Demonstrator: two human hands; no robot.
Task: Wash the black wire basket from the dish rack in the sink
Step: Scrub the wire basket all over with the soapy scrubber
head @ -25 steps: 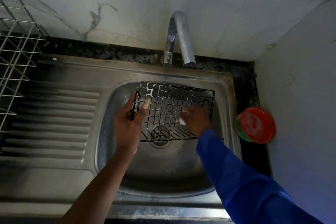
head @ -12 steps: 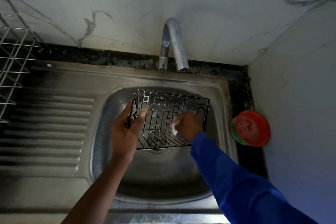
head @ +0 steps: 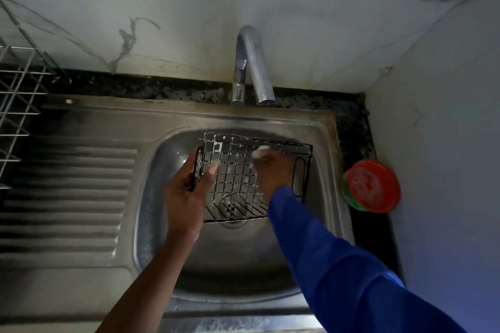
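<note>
The black wire basket [head: 257,170] is inside the sink [head: 151,197], tilted on edge above the drain [head: 232,204], with its open side facing the person. The left hand [head: 186,192] supports it at the left end: the grip is closed round the end wires, with the thumb on the inner side. The right hand [head: 273,170] is inside the basket, its grip pinching a small soapy pad [head: 259,151] against the back mesh. What the pad is made of cannot be told. White suds show on several wires at the upper left.

Status: the scrubbing step is in hand. Judging from the suds, part of the mesh is soaped, while the right end shows none. No water is seen leaving the tap [head: 253,62]. Remaining, as judged: finish scrubbing all sides, then rinse off the suds under the tap.
</note>
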